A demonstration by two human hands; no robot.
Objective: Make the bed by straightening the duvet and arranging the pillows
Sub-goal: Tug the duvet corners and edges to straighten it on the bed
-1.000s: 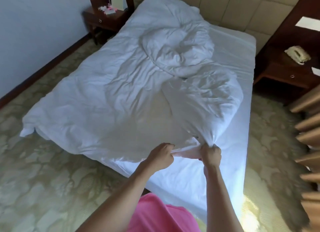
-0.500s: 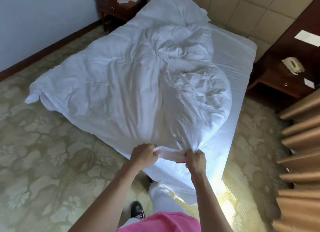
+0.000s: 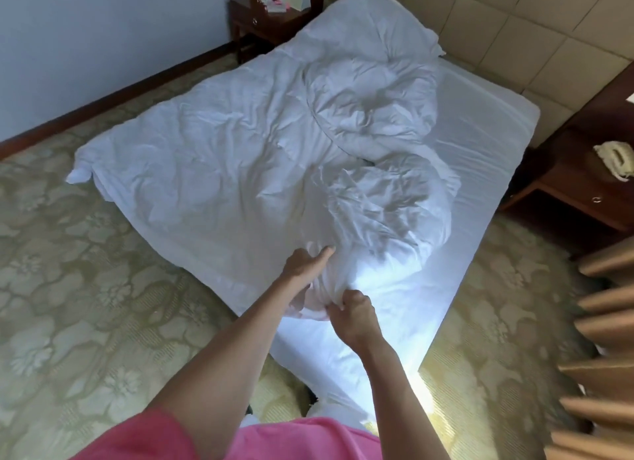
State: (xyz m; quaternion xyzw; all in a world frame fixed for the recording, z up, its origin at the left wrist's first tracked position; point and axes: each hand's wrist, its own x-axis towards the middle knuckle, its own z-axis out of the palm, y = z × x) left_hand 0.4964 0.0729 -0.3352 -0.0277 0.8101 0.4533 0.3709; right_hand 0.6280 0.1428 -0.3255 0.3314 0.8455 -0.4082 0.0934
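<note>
1. Head view: the white duvet point(image 3: 240, 158) lies rumpled across the bed point(image 3: 480, 171), bunched into folds toward the right, leaving bare sheet along that side.
2. The right hand point(image 3: 355, 314) has its fingers curled tight, gripping the duvet's near corner at the foot of the bed.
3. The left hand point(image 3: 303, 266) rests against the same bunched corner, forefinger extended; its other fingers are hidden in the cloth, so its grip cannot be told.
</note>
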